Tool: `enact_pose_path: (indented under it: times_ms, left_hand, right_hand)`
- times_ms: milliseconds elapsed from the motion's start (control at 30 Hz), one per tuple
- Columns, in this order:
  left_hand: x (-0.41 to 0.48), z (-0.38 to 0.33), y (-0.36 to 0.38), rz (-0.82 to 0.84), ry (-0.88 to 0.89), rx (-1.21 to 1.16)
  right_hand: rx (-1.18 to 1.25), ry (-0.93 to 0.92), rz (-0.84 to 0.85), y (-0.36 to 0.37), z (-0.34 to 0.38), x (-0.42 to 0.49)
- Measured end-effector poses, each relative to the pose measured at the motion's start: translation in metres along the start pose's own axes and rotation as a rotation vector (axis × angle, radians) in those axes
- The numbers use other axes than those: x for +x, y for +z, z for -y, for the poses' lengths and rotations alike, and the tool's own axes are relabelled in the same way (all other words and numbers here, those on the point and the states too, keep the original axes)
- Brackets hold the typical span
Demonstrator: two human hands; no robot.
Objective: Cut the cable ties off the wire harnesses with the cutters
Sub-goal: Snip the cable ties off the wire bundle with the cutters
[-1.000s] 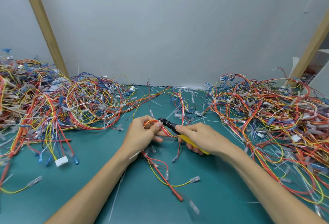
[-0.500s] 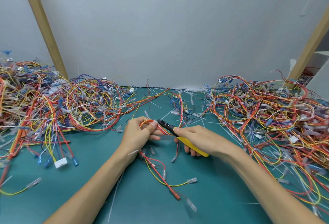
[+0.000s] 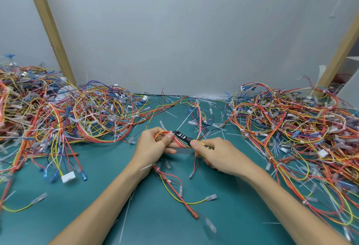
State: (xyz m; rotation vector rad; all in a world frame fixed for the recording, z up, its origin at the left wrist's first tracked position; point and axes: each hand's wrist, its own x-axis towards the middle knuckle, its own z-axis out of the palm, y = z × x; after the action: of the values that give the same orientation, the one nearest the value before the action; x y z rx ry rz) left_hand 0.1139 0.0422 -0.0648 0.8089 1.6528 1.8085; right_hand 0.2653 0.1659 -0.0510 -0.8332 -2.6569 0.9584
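Since the earlier frames, the right hand is being rolled slightly over the yellow handles, so that less of them is being shown beneath it. The nose of the cutters is being kept at the same loop of wire, and the left hand is being kept in place.

At the centre of the frame, a wire harness of red, orange and yellow leads is being pinched in the grip of the left hand, with the thumb laid over the loop and the fingers curled beneath. The cutters, black at the head, are being held in the grip of the right hand, whose fingers are being curled round the handles. The nose is being pointed toward the upper left and set against a small white cable tie on the loop, just beside the left thumb. Whether the blades are being parted cannot be told.

Loose ends of the harness, fitted with clear-sleeved terminals, are being trailed onto the green bench between the forearms. Tangled harnesses are being shown as a left heap and a right heap, well apart from the hands. Thin white tie offcuts are being shown scattered over the bench. A grey wall and two slanted wooden posts are being shown across the upper frame.
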Motion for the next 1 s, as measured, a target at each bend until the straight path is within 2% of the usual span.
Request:
enact_pose_path:
  times_ms: [300,1000]
  left_hand:
    - [-0.0011,-0.0006,-0.0009,-0.005,-0.003,-0.005]
    - [-0.0001,0.0010,-0.0023,0.001,0.003,-0.010]
  right_hand:
    - [-0.097,-0.020,-0.043,0.0018,-0.0009,-0.0015]
    - [-0.124,0.010,-0.029,-0.0010,0.0041,-0.0049]
